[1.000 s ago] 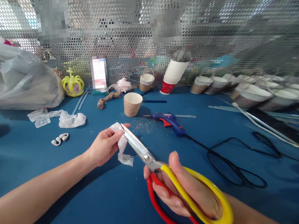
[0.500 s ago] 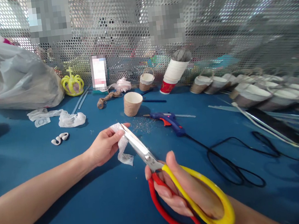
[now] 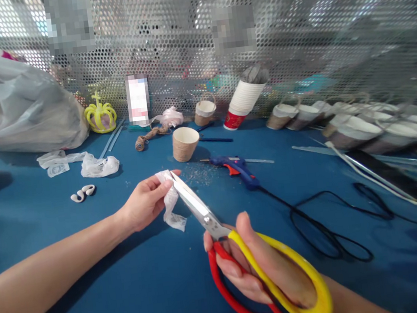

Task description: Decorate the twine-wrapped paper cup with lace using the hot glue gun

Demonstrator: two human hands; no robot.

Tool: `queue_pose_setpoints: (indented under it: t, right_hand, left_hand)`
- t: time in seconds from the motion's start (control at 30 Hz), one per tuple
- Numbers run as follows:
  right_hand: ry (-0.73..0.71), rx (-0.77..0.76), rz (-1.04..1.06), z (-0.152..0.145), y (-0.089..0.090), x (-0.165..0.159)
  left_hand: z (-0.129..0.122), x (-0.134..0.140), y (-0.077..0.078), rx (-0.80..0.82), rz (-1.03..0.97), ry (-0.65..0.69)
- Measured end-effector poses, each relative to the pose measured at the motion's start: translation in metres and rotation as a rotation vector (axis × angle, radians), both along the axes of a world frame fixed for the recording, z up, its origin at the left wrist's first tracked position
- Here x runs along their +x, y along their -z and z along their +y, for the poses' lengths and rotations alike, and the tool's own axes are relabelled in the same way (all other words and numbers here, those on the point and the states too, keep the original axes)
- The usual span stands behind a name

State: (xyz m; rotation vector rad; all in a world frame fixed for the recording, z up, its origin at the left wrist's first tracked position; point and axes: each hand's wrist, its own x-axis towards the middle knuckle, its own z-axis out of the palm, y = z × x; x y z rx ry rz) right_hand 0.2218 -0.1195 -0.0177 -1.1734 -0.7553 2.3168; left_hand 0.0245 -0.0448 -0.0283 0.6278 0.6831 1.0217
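Observation:
My left hand (image 3: pixel 146 201) pinches a strip of white lace ribbon (image 3: pixel 172 206), whose loose end hangs down toward the table. Scissors (image 3: pixel 195 203) with one red and one yellow handle are gripped in my right hand (image 3: pixel 250 262). Their blades look nearly closed, and the tips are at the lace beside my left fingers; whether they touch it I cannot tell. Just beyond my left hand stands a twine-wrapped paper cup (image 3: pixel 185 146). To its right lies a blue hot glue gun (image 3: pixel 235 169) with a clear glue stick in its back.
More white lace (image 3: pixel 98 165) and white earbuds (image 3: pixel 83 192) lie at left. Behind are a plastic bag (image 3: pixel 24 97), a yellow crown (image 3: pixel 100 116), twine (image 3: pixel 149 137) and stacked paper cups (image 3: pixel 245 99). Several small baskets (image 3: pixel 356 129), a black cord (image 3: pixel 323 236) and a phone-like black object (image 3: pixel 387 174) occupy the right.
The scissors and my right hand have shifted slightly right, and the blade tips sit a little farther from my left fingertips. My left hand still holds the lace in nearly the same place.

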Motion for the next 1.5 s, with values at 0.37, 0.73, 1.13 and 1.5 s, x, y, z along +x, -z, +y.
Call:
queue_pose_setpoints:
  t: [0.37, 0.73, 1.13, 1.5]
  right_hand:
    - [0.007, -0.071, 0.235, 0.0011, 0.0045, -0.0026]
    - [-0.010, -0.033, 0.317, 0.0005, 0.0082, -0.0045]
    - [-0.013, -0.021, 0.259, 0.0011, 0.0063, -0.0047]
    - [0.008, -0.107, 0.238, 0.0009, 0.0033, -0.0039]
  left_hand:
    - [-0.0026, 0.0025, 0.0044, 0.013, 0.030, 0.013]
    - [-0.0025, 0.0049, 0.0060, 0.065, -0.016, 0.011]
    - [-0.0041, 0.0046, 0.0052, 0.060, -0.003, 0.038]
    - [-0.0054, 0.0050, 0.0025, 0.024, 0.034, 0.048]
